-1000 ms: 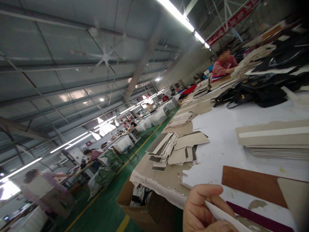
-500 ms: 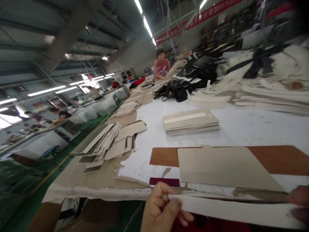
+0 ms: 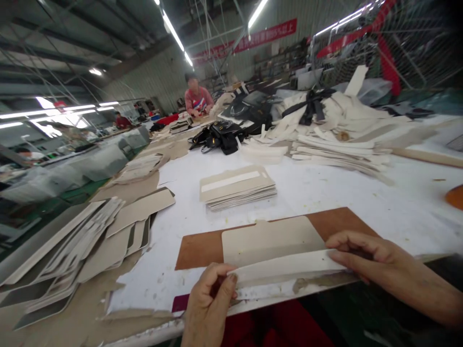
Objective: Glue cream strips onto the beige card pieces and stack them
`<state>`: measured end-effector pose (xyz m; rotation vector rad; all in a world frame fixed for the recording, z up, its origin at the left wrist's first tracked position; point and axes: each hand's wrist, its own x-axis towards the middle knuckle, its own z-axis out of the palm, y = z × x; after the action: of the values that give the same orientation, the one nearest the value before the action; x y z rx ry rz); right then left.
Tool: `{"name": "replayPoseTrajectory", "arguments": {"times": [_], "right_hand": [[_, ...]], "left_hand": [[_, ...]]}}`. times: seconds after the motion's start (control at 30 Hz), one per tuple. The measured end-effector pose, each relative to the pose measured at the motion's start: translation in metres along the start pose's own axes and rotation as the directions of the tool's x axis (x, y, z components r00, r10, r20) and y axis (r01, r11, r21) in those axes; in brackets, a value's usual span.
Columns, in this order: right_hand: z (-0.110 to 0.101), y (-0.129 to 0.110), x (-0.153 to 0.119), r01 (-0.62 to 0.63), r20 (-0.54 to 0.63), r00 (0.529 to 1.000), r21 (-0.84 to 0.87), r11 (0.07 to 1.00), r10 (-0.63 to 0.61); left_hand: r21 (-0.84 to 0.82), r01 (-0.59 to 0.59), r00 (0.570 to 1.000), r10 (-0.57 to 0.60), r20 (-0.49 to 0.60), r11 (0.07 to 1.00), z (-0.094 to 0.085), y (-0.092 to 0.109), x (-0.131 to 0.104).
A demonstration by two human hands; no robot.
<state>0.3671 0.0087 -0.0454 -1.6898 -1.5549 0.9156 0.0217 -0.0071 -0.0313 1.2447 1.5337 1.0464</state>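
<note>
Head view: the left hand [image 3: 211, 303] has its thumb and pointing finger pinched together on one end of a white strip [image 3: 285, 267]. The right hand [image 3: 379, 270] pinches the other end the same way, with its thumb in front and its fingers bent behind. The strip runs long and thin between the two hands, near the front edge of the table. It covers the near part of a beige card [image 3: 267, 236], but I can't tell if the two touch. That card lies on a brown board [image 3: 200, 250], and the brown shows on both sides of it. A small purple piece [image 3: 180, 303] lies just beside the left hand.

Under all this is a big white sheet [image 3: 318, 185]. Past the board sits a neat stack of beige cards [image 3: 237, 188], with a white band across the top one. Off to the left is a messy pile of beige and gray cards [image 3: 119, 241]. Farther back are some black pieces [image 3: 224, 137] and a big heap of pale strips [image 3: 336, 154]. A person in a pink top [image 3: 198, 101] is at the far end, and a red banner [image 3: 267, 36] hangs behind.
</note>
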Motion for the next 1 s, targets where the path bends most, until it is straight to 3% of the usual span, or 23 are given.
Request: {"name": "replayPoseTrajectory", "arguments": {"times": [0.1,0.33,0.5,0.83,1.0], "right_hand": [[0.001,-0.010,0.015,-0.007,0.020,1.000,0.011,1.000,0.006],[0.010,-0.005,0.042,0.005,-0.014,1.000,-0.082,0.997,-0.007],[0.011,-0.013,0.042,-0.029,-0.012,1.000,-0.133,0.991,0.028],[0.014,-0.020,0.039,-0.047,-0.042,0.998,-0.159,0.986,0.041],[0.014,-0.021,0.038,-0.039,-0.040,0.999,-0.156,0.987,0.033]], "left_hand": [[0.055,-0.032,0.999,0.033,-0.028,0.998,0.002,0.003,0.011],[0.077,-0.052,0.994,0.059,-0.089,0.996,0.004,0.000,0.032],[0.005,-0.026,0.993,0.026,-0.115,1.000,0.006,-0.002,0.034],[0.017,0.000,0.983,0.003,-0.185,1.000,0.008,0.002,0.033],[0.020,0.043,0.989,-0.040,-0.143,0.999,0.005,0.004,0.034]]}}
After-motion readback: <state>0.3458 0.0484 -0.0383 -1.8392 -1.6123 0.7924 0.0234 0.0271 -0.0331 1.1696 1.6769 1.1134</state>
